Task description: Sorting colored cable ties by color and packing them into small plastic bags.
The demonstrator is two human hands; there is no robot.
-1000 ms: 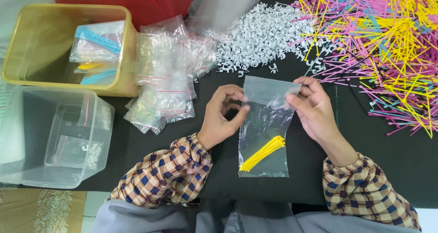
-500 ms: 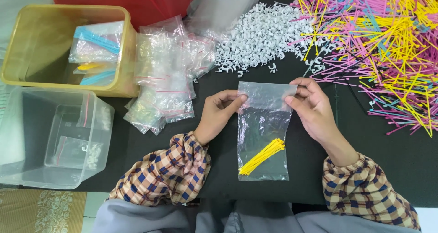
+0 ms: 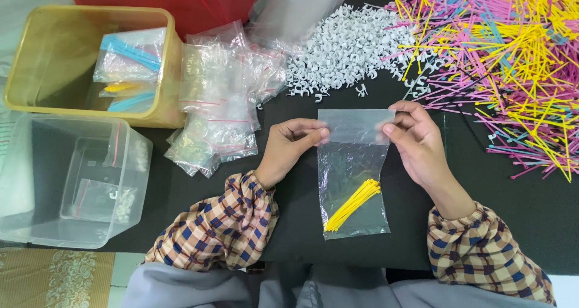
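hands spread wider since before, both pinching clear bag (image 3: 353, 169) top, black tabletop (image 3: 518, 211)

Yellow ties (image 3: 353, 204) in a clear bag (image 3: 354, 163), brown-checked sleeves (image 3: 223, 229), yellow bin (image 3: 72, 61), black table (image 3: 518, 205).

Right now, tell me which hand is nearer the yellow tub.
Left. The left hand is right of the yellow tub, past the empty bags; the right hand is farther right.

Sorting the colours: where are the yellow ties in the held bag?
In the head view the yellow ties lie low in the clear bag, held between left hand and right hand.
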